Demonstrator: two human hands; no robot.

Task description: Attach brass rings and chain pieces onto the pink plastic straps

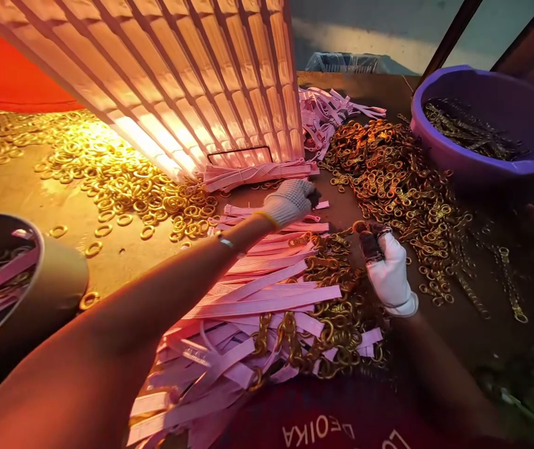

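Both my hands wear white knit gloves with dark fingertips. My left hand (pixel 290 201) reaches forward, its fingers closed on the end of a pink strap (pixel 316 206) from the pile of pink straps (pixel 257 299) under my forearm. My right hand (pixel 388 268) is curled, pinching a brass ring (pixel 359 227) between its fingertips. It hovers over a heap of brass rings and chain links (pixel 336 312) tangled with the straps in front of me.
A tall ribbed stack of pink straps (pixel 201 81) leans at the back. Loose gold rings (pixel 121 181) cover the left of the table. Brass clasps (pixel 397 181) spread at right. A purple basin (pixel 491 118) holds dark hardware; a metal bowl (pixel 56 274) holds finished straps.
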